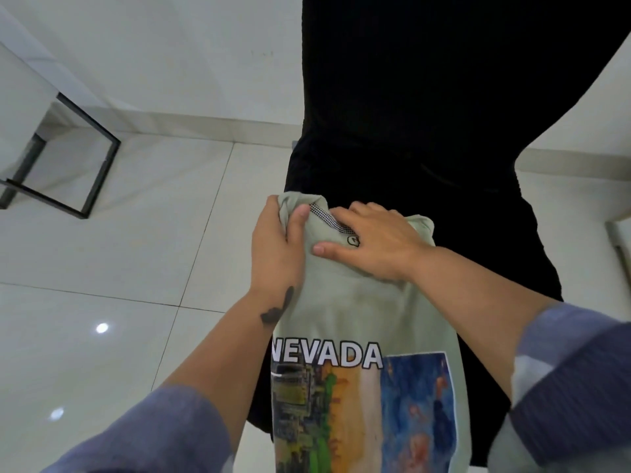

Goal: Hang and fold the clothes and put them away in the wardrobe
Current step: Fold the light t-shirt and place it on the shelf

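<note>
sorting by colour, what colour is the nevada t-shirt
Pale sage green T-shirt, with white lettering and a multicoloured print; the head view shows it.

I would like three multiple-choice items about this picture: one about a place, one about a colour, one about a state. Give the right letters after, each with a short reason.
1. Where does the left hand grip the green T-shirt?
A. at the top corner beside the collar
B. at the printed picture
C. at the bottom hem

2. What colour is the garment hanging behind the T-shirt?
A. white
B. black
C. red

3. How is the right hand on the T-shirt?
A. clenched in a fist away from it
B. fingers spread on the cloth near the collar
C. holding a hanger

Answers: 1 A, the fingers wrap the cloth's top edge; 2 B, dark cloth fills the view above; 3 B, the fingers lie spread on the fabric.
</note>
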